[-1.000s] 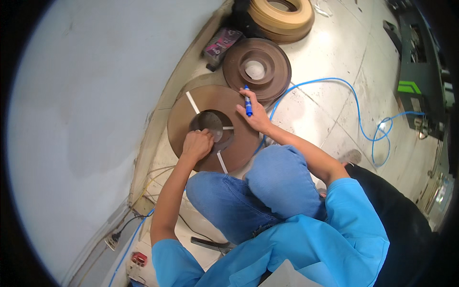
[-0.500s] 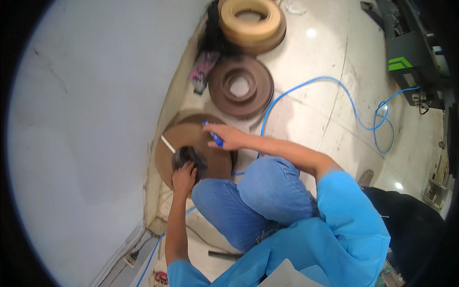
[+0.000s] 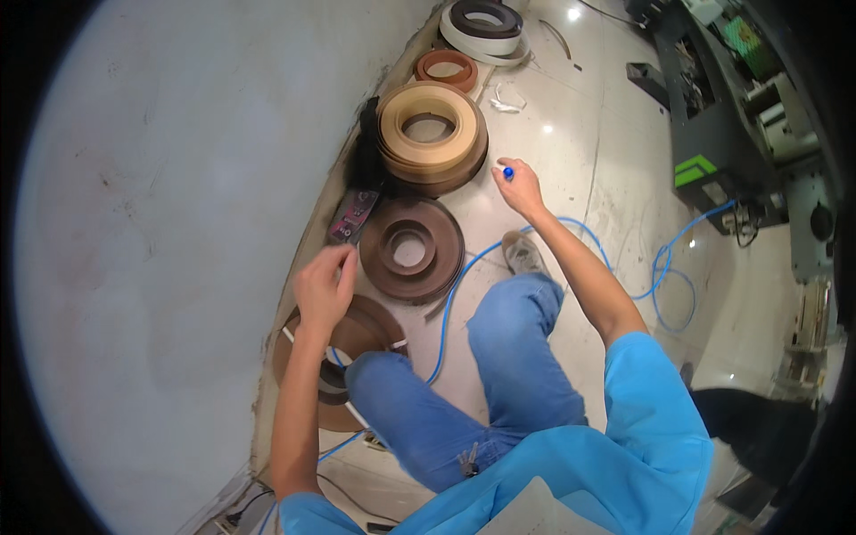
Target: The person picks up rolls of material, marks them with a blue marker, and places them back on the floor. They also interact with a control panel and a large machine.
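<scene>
My left hand [image 3: 323, 287] hovers with loosely curled fingers above the floor, between a flat brown roll [image 3: 350, 336] with white tape strips and a dark brown roll of edge banding [image 3: 412, 250]. It holds nothing that I can see. My right hand [image 3: 519, 185] is raised further out, shut on a small blue marker [image 3: 507, 172], just right of a stack of tan and brown rolls [image 3: 432, 135]. My knees in blue jeans sit below both hands.
A white wall [image 3: 178, 223] runs along the left. More rolls [image 3: 481, 27] lie further along it. A blue cable [image 3: 660, 267] loops over the glossy floor. Grey machinery [image 3: 731, 116] stands at the right. A dark printed packet [image 3: 353, 214] lies by the wall.
Both hands have lifted off the flat brown roll. The right hand with the marker moved out toward the tan stack, and the view has swung to show more rolls.
</scene>
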Tool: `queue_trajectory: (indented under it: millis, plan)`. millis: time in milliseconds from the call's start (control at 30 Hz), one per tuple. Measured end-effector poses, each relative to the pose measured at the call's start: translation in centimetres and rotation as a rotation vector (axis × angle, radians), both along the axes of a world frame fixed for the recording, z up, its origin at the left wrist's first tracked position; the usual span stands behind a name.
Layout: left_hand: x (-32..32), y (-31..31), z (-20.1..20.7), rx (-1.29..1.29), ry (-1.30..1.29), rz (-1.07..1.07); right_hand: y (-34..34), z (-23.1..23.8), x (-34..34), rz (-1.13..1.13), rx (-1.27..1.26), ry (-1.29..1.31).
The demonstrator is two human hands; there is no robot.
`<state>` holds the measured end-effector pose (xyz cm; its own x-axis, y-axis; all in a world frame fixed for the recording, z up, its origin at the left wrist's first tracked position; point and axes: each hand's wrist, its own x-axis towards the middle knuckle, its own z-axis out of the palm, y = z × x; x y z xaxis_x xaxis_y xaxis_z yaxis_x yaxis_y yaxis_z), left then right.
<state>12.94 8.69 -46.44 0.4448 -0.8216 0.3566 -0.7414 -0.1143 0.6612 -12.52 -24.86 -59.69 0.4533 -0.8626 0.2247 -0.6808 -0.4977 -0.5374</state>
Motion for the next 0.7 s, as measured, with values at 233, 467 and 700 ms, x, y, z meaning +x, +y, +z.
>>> queue_trajectory:
  millis: [233,467,700]
  plan:
    - [-4.1,-14.4,-1.5,0.073,0.014,-0.188,-17.3,-2.8,-0.8,0.053,0.201,0.076]
    - [0.1,-7.2,-8.4,0.388,0.138,0.234,-41.9,-3.7,11.7,-0.005,-0.202,0.181]
    - [-5.5,16.2,-7.3,0.847,0.167,1.043,-57.1,-3.1,23.0,0.108,-0.108,0.779]
